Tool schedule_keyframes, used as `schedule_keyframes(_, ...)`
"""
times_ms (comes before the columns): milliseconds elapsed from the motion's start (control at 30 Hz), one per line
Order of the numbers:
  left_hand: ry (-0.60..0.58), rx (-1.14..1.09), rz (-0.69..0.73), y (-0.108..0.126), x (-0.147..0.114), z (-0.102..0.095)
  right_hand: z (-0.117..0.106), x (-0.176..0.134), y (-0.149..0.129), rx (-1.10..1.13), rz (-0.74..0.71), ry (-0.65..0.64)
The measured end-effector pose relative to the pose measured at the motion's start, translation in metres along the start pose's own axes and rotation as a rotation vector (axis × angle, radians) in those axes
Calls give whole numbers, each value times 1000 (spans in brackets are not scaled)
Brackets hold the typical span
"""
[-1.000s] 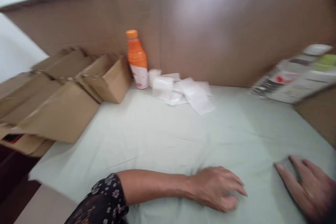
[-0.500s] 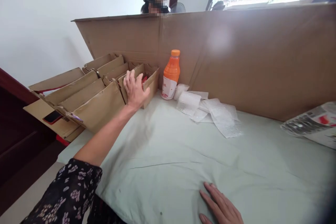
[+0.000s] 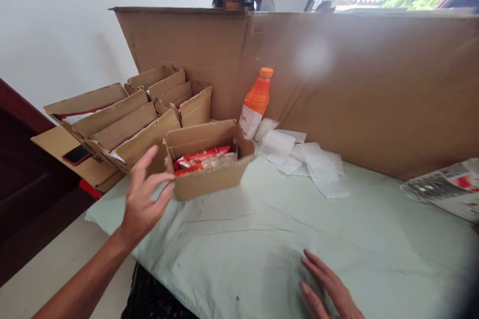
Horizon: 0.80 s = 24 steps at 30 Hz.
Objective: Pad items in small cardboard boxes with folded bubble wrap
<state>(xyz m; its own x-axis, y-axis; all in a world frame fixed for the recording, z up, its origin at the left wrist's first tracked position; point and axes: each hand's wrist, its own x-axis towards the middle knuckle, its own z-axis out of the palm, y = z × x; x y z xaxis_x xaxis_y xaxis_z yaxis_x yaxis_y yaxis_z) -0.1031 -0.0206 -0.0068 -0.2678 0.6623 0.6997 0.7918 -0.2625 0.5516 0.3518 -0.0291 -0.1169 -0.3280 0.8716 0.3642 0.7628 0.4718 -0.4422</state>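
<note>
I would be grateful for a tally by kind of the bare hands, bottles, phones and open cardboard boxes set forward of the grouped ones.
Left bare hand and right bare hand: 2
Orange plastic bottle with white label: 1
Dark, flat rectangular phone with red edge: 1
Open brown cardboard box, set forward, holding red packaging: 1
Total: 5

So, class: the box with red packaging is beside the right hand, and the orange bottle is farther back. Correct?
No: the head view shows the box with red packaging beside the left hand, not the right hand; the orange bottle is farther back.
</note>
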Motion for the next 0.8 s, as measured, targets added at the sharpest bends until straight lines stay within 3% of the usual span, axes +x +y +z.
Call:
schedule_keyframes(67,190,-110,-140,-1,-48,-24,3,18,-9,69,68,16)
schedule_keyframes(100,213,-150,-245,-6,-70,-30,7,28,-17,113,91,1)
schedule_keyframes(200,75,-154,-595,-32,-111,-34,24,54,-50,275,93,-113)
schedule_keyframes(267,-78,-120,-733,-52,-118,-27,38,66,-71,372,45,-194)
schedule_keyframes(367,-252,-87,-749,-66,-107,-17,53,72,-94,479,-41,-304)
schedule_keyframes(533,-408,-184,-749,-51,-72,7,56,77,-96,565,-8,-305)
schedule_keyframes(667,-377,-312,-743,-41,-25,67,67,121,-68,573,37,-182)
schedule_keyframes(800,-292,-462,-627,-41,14,137,67,182,-23,382,21,-106)
